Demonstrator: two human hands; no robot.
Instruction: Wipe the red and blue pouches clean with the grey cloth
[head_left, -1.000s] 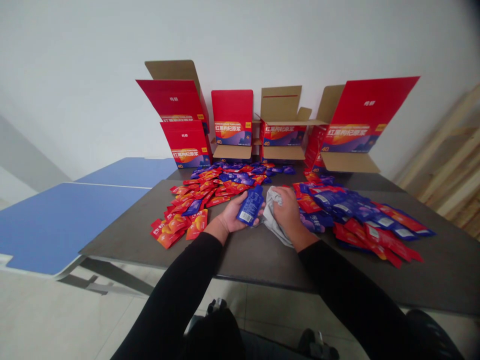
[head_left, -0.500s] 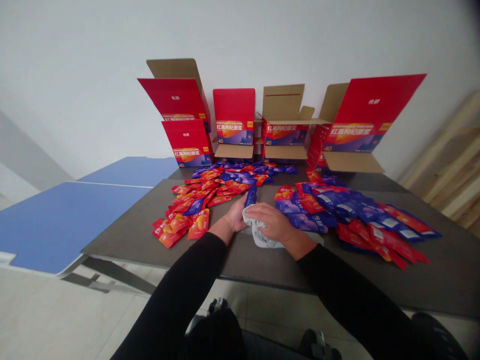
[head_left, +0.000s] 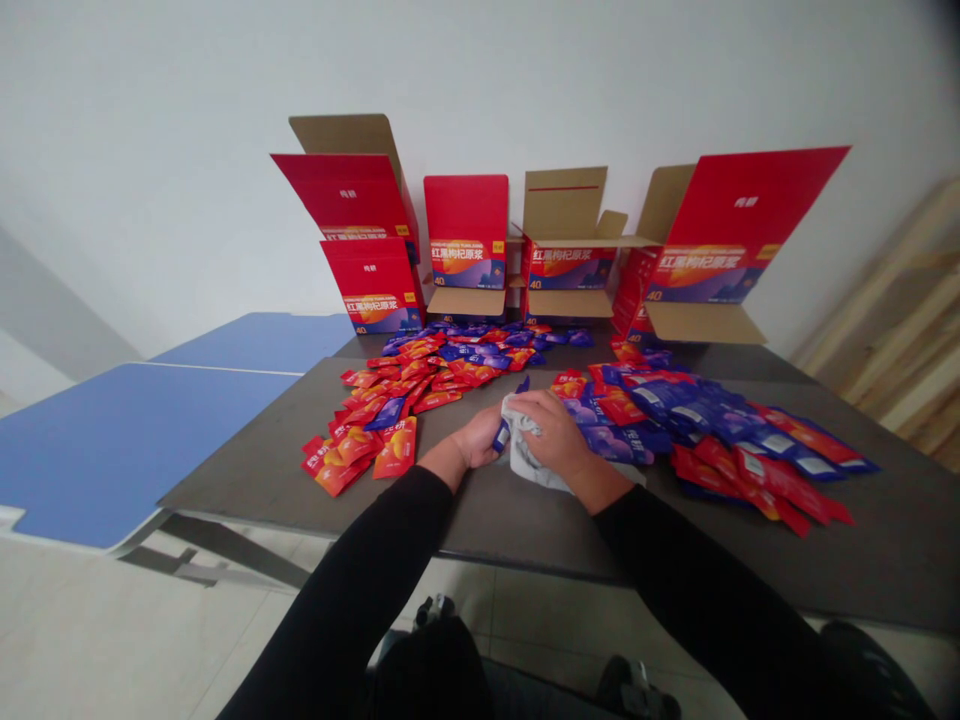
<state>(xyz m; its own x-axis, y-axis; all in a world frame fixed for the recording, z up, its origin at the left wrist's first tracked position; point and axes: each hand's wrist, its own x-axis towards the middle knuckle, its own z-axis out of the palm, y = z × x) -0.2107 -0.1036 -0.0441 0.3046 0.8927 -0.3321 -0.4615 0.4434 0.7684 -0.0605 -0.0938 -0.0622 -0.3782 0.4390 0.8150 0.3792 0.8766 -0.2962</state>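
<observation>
Low over the middle of the dark table, my left hand (head_left: 480, 437) is closed on a blue sachet (head_left: 502, 436), of which only the ends show. My right hand (head_left: 553, 432) grips a pale grey cloth (head_left: 519, 452) and presses it against the sachet. Part of the cloth hangs down onto the tabletop. To the left of my hands spreads a pile of red and blue sachets (head_left: 405, 380). Another pile of blue and red sachets (head_left: 697, 405) lies close by my right hand and reaches toward the right side.
Several red cartons stand along the wall with flaps raised, among them a left carton (head_left: 373, 290), a middle carton (head_left: 466, 262) and a right carton (head_left: 705, 270). The dark table (head_left: 480, 525) adjoins a blue table (head_left: 150, 440). Wooden slats (head_left: 892, 330) lean at the far right.
The cloth in my right hand has moved up and right along the sachet. The sachet has turned in my left hand, and its far end now points more to the right.
</observation>
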